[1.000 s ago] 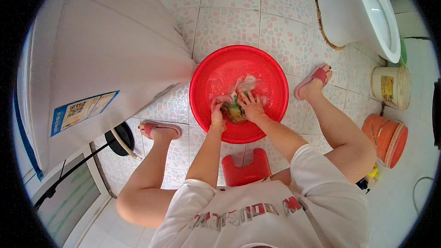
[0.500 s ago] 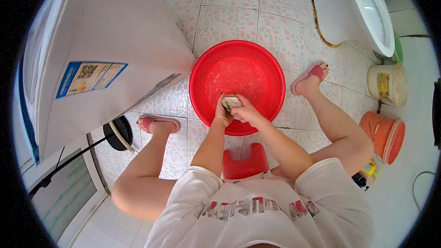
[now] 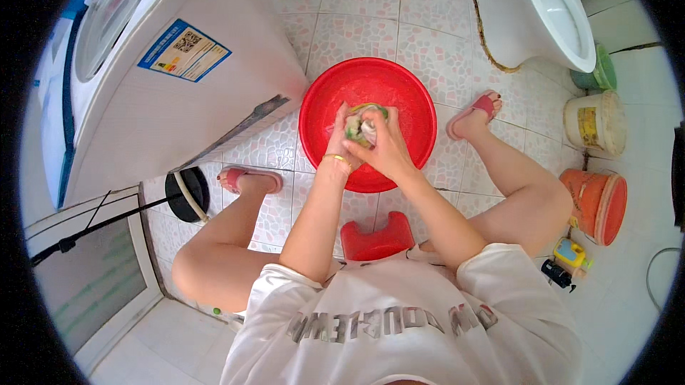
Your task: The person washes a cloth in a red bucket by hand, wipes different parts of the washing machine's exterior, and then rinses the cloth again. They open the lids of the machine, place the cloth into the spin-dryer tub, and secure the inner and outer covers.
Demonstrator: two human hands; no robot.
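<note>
Over a round red basin, both my hands are closed on a bunched white-and-green cloth with a yellowish edge. My left hand grips its left side, fingers curled up around it. From the right, my right hand presses on it, thumb reaching across toward the left palm. Something whitish shows between the fingers, too covered to name. The cloth is held up near the middle of the basin, which stands on the tiled floor between my feet.
A low red plastic stool stands between my knees. On the left is a tall white appliance, with a black round tub by its base. At right are a toilet, a white bucket, an orange bucket and a yellow bottle.
My hands have shifted forward, away from the basin's near rim. The whitish block-like piece seen before is now mostly covered, and more of the bunched cloth shows. The view has tilted slightly.
</note>
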